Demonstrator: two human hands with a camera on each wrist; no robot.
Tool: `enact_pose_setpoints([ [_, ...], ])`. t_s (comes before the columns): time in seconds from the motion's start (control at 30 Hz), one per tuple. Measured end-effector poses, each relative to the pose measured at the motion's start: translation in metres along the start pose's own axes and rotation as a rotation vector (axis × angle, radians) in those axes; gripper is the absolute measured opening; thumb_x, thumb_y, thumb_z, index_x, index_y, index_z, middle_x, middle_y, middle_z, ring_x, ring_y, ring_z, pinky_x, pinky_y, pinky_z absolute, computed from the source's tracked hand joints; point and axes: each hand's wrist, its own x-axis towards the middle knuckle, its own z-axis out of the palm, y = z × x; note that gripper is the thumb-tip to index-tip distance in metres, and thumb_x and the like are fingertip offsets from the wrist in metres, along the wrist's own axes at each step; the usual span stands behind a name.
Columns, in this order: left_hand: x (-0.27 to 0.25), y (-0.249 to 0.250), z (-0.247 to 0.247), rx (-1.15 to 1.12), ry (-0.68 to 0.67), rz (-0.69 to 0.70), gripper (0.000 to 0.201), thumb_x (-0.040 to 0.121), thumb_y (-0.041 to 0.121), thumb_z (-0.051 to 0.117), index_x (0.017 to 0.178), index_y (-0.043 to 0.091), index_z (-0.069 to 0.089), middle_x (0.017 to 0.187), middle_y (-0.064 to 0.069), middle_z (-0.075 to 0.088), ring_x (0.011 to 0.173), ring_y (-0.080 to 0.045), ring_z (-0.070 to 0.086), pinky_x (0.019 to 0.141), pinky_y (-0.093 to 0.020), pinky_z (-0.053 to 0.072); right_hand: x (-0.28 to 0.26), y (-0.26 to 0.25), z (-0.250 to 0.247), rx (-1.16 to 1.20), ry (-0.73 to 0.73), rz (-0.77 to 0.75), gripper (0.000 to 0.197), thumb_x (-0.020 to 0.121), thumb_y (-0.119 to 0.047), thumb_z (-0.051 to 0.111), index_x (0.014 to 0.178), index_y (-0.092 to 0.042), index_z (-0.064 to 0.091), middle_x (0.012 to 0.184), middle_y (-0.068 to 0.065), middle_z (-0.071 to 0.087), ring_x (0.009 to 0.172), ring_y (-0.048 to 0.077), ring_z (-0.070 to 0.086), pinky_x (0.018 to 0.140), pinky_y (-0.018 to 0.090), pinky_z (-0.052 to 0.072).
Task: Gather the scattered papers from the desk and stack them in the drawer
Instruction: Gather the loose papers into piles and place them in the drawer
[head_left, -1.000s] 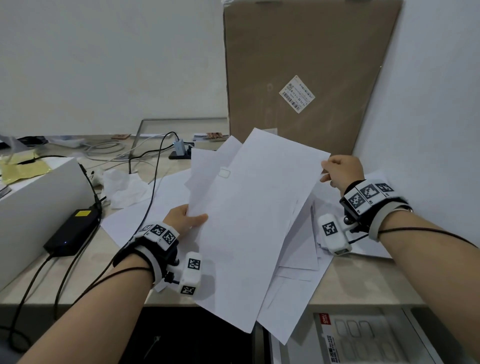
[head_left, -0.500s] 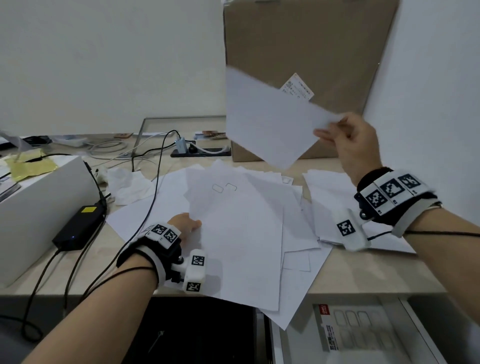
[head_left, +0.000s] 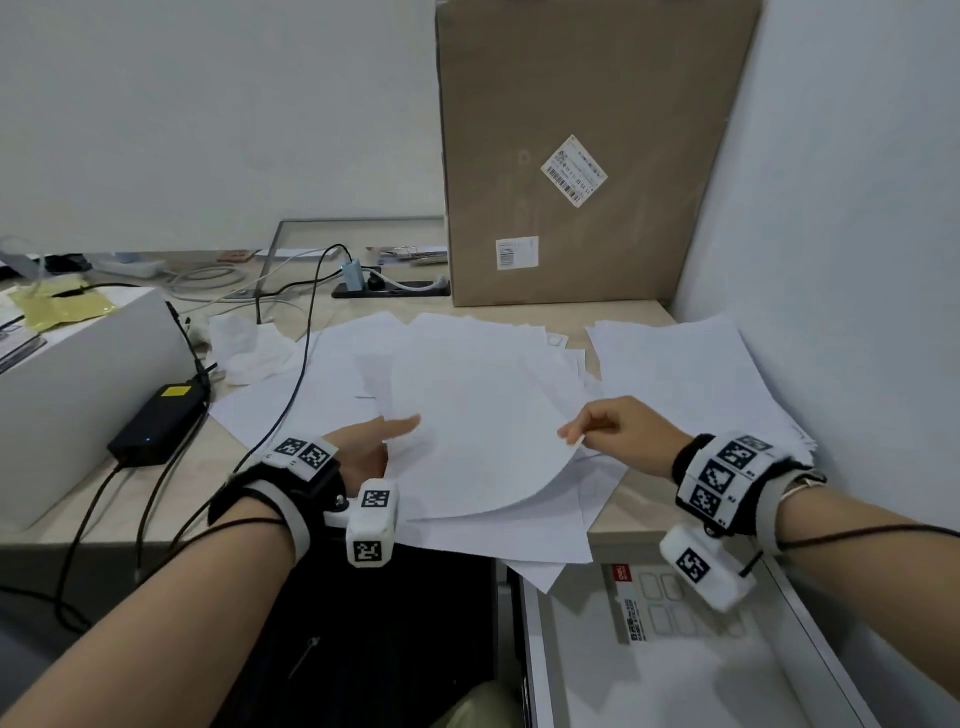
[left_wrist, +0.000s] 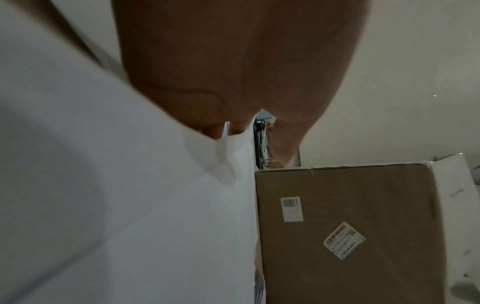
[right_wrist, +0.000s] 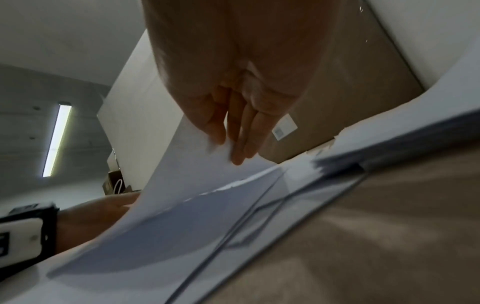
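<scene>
Fingers (right_wrist: 241, 144) of the right hand (head_left: 618, 431) pinch the top sheet's (head_left: 478, 415) lifted edge.
Left hand (head_left: 374, 447) grips the paper pile (head_left: 519, 540) on the bench (head_left: 644, 504), thumb on top.

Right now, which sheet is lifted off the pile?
The top sheet of the middle pile: the right hand pinches its right edge so it curls upward, the left hand holding its other side. The other sheets lie flat.

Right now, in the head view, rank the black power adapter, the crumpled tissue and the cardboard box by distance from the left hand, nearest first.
1. Black power adapter, left of the left hand.
2. Crumpled tissue, beyond it, leftward.
3. Cardboard box, far back right, against the wall.
</scene>
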Motion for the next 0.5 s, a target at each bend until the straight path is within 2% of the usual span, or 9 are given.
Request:
enact_pose_setpoints([
  [0.07, 0.003, -0.004, 0.009, 0.187, 0.027, 0.072, 0.028, 0.092, 0.009, 0.056, 0.119, 0.011, 0.06, 0.108, -0.01, 0.07, 0.094, -0.026, 0.068, 0.08, -0.041, 0.057, -0.001, 0.002, 0.009, -0.022, -0.021, 0.027, 0.028, 0.091, 0.001, 0.051, 0.08, -0.018, 0.069, 0.106, -0.002, 0.069, 0.109, 0.004, 0.062, 0.097, 0.019, 0.046],
  [0.17, 0.009, -0.004, 0.012, 0.462, 0.236, 0.171, 0.049, 0.085, -0.01, 0.058, 0.132, 0.0, 0.047, 0.125, -0.024, 0.059, 0.108, -0.035, 0.061, 0.097, -0.048, 0.049, 0.003, 0.005, 0.015, -0.104, -0.103, 0.068, 0.029, 0.093, -0.005, 0.049, 0.087, -0.024, 0.07, 0.113, -0.006, 0.067, 0.114, 0.005, 0.057, 0.103, 0.022, 0.04],
  [0.23, 0.021, -0.002, -0.001, 0.571, 0.364, 0.208, 0.061, 0.08, -0.008, 0.062, 0.136, 0.005, 0.042, 0.128, -0.021, 0.057, 0.114, -0.038, 0.057, 0.098, -0.05, 0.048, 0.005, 0.004, 0.012, -0.137, -0.082, 0.085, 0.03, 0.093, -0.002, 0.048, 0.095, -0.023, 0.069, 0.116, -0.004, 0.066, 0.112, 0.007, 0.056, 0.099, 0.019, 0.039],
  [0.3, 0.024, 0.001, -0.008, 0.616, 0.447, 0.248, 0.058, 0.079, -0.003, 0.063, 0.133, 0.01, 0.044, 0.124, -0.016, 0.059, 0.114, -0.037, 0.055, 0.1, -0.053, 0.044, 0.006, 0.004, 0.003, -0.106, 0.033, 0.096, 0.029, 0.092, 0.0, 0.048, 0.099, -0.019, 0.068, 0.113, -0.001, 0.067, 0.106, 0.008, 0.057, 0.092, 0.016, 0.038],
  [0.37, 0.025, 0.001, -0.019, 0.567, 0.506, 0.321, 0.054, 0.08, -0.004, 0.062, 0.128, 0.013, 0.047, 0.121, -0.014, 0.06, 0.114, -0.035, 0.055, 0.101, -0.053, 0.042, 0.009, 0.006, -0.008, -0.059, 0.165, 0.103, 0.027, 0.09, 0.001, 0.05, 0.092, -0.018, 0.069, 0.108, 0.001, 0.068, 0.104, 0.012, 0.06, 0.091, 0.019, 0.041],
  [0.43, 0.015, -0.001, -0.023, 0.51, 0.512, 0.384, 0.056, 0.074, -0.003, 0.064, 0.123, 0.018, 0.05, 0.118, -0.014, 0.062, 0.112, -0.036, 0.057, 0.1, -0.055, 0.043, 0.013, 0.011, -0.019, -0.041, 0.284, 0.116, 0.025, 0.089, -0.003, 0.054, 0.084, -0.022, 0.068, 0.103, 0.001, 0.07, 0.104, 0.017, 0.063, 0.095, 0.024, 0.044],
  [0.5, 0.008, -0.005, -0.028, 0.455, 0.472, 0.446, 0.053, 0.074, -0.005, 0.062, 0.119, 0.021, 0.052, 0.113, -0.015, 0.063, 0.107, -0.034, 0.059, 0.099, -0.054, 0.044, 0.018, 0.014, -0.03, -0.049, 0.363, 0.137, 0.014, 0.09, -0.01, 0.058, 0.091, -0.019, 0.068, 0.105, 0.003, 0.069, 0.106, 0.019, 0.062, 0.094, 0.026, 0.044],
])
